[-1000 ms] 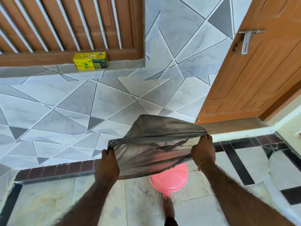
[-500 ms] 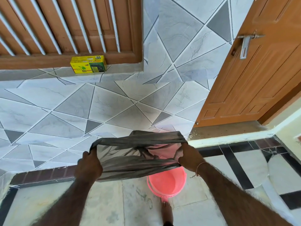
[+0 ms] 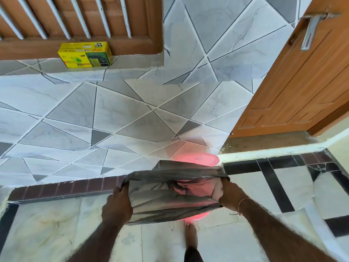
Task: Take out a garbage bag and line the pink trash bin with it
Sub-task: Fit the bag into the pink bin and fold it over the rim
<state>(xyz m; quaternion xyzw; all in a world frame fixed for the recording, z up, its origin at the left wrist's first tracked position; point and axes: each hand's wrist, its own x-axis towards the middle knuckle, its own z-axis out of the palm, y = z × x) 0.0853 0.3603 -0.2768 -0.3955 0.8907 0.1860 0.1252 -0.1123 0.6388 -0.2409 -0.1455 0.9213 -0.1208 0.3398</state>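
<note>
The tiled wall [image 3: 94,114] fills most of the view, meeting the floor [image 3: 47,233] along a dark brown border strip; the wall's corner edge stands just behind the bin, with a raised pale sill running off to the right of it. At upper right hangs a wooden door [image 3: 294,87] with a metal handle [image 3: 309,31], its bottom edge above a gritty threshold. To the left of the bin the floor runs open along the wall; to the right it is patterned with black bands.

The bag [image 3: 170,197] — grey, thin, half see-through — is held stretched over the bin [image 3: 196,159], its long axis running left to right and its mouth opened wide, facing up toward the camera. Pink shows through the film and past its far and near edges, so the bin sits directly beneath, close to the wall's corner. Whether the bag's lower part already touches the rim is hard to tell.

The left hand [image 3: 117,207] grips the bag's left edge with fingers curled round the bunched film; the right hand [image 3: 229,193], a thin thread at its wrist, clutches the right edge likewise.

A yellow box [image 3: 86,54] rests on the ledge under the barred window [image 3: 75,21], well apart from the bag. A bare foot [image 3: 191,235] stands just before the bin.
</note>
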